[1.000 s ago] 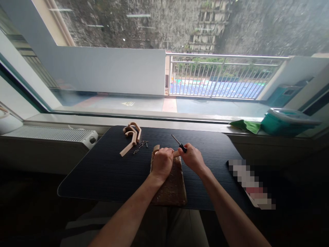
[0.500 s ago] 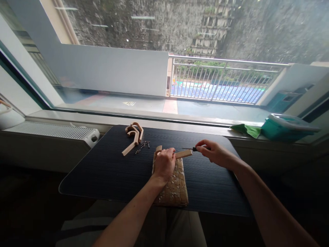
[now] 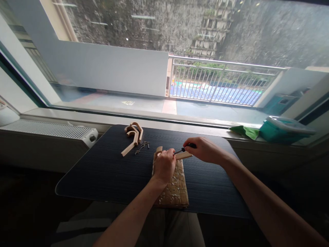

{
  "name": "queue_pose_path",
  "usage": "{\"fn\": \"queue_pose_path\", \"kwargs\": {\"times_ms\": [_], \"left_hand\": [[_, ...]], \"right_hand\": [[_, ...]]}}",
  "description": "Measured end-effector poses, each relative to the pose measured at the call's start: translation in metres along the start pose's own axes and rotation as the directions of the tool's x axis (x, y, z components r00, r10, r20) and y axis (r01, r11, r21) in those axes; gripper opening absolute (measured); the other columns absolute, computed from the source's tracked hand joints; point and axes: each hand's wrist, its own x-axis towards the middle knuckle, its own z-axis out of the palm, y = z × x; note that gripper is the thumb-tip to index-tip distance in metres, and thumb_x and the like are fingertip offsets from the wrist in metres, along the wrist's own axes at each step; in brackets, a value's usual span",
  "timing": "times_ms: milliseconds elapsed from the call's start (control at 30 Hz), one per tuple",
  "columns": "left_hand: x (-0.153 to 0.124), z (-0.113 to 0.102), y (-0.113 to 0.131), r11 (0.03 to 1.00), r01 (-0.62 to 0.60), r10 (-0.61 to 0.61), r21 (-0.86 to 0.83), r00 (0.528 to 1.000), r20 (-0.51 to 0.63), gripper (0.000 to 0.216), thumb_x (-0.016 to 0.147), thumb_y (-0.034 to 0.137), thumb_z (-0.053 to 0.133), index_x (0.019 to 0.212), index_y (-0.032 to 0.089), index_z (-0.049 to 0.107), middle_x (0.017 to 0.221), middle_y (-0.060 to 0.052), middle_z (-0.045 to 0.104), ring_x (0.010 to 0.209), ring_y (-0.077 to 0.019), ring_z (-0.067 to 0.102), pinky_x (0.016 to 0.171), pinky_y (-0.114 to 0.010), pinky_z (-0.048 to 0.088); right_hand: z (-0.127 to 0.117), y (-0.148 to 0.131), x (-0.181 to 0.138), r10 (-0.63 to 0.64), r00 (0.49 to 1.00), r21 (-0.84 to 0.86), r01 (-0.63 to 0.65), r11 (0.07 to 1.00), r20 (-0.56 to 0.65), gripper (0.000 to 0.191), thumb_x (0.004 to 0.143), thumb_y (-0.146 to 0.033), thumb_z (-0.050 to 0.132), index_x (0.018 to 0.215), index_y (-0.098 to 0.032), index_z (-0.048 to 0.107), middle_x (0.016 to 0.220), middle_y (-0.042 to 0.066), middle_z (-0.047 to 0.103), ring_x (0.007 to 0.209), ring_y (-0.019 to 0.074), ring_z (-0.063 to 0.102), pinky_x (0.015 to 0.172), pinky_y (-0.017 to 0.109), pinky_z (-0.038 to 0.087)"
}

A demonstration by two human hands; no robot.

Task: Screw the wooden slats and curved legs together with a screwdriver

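Observation:
My left hand is closed around a pale wooden hook-shaped piece, pressing it onto a rough brown board. The piece's straight end sticks out to the right of my fingers, and its curved end shows at the upper left. In my right hand is a screwdriver with a dark handle. Its shaft points left and down, and the tip meets the wood beside my left fingertips, where my fingers hide the exact contact.
More curved wooden pieces lie at the table's back left, with several loose screws beside them. The dark table stands by a window. A green cloth and a teal box sit on the sill; a radiator is at left.
My right hand has moved left with the screwdriver, bringing its tip from above the wooden piece's right end to my left fingertips. My left hand stays in place.

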Motion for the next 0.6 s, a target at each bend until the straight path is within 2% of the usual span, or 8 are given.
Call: {"fn": "queue_pose_path", "kwargs": {"times_ms": [200, 467, 600], "left_hand": [[0.0, 0.001, -0.001, 1.0, -0.008, 0.008, 0.0, 1.0, -0.022, 0.011, 0.083, 0.016, 0.054, 0.091, 0.02, 0.059, 0.078, -0.002, 0.066, 0.079, -0.0187, 0.061, 0.072, -0.028, 0.041], [0.0, 0.0, 0.0, 1.0, 0.015, -0.015, -0.006, 1.0, -0.004, 0.009, 0.083, 0.017, 0.053, 0.089, 0.02, 0.06, 0.078, -0.002, 0.066, 0.08, -0.018, 0.061, 0.073, -0.028, 0.041], [0.0, 0.001, -0.001, 1.0, 0.01, -0.01, 0.001, 1.0, 0.017, 0.009, 0.085, 0.018, 0.051, 0.089, 0.02, 0.058, 0.08, -0.002, 0.066, 0.082, -0.0179, 0.06, 0.075, -0.028, 0.041]], "right_hand": [[-0.003, -0.002, 0.006, -0.011, 0.999, -0.043, 0.013, 0.999, 0.053, 0.025, 0.08, -0.03, 0.045, 0.087, -0.021, 0.068, 0.07, 0.0, 0.065, 0.057, 0.0105, 0.051, 0.053, 0.022, 0.033], [-0.016, -0.02, 0.035, -0.098, 0.972, -0.238, 0.149, 0.96, 0.213, 0.027, 0.075, -0.018, 0.047, 0.092, -0.021, 0.069, 0.089, 0.003, 0.068, 0.079, 0.0144, 0.057, 0.067, 0.024, 0.037], [-0.016, -0.029, 0.048, -0.104, 0.961, -0.315, 0.185, 0.931, 0.257, 0.026, 0.076, -0.019, 0.046, 0.091, -0.02, 0.067, 0.088, 0.005, 0.068, 0.079, 0.0154, 0.056, 0.066, 0.026, 0.037]]}}
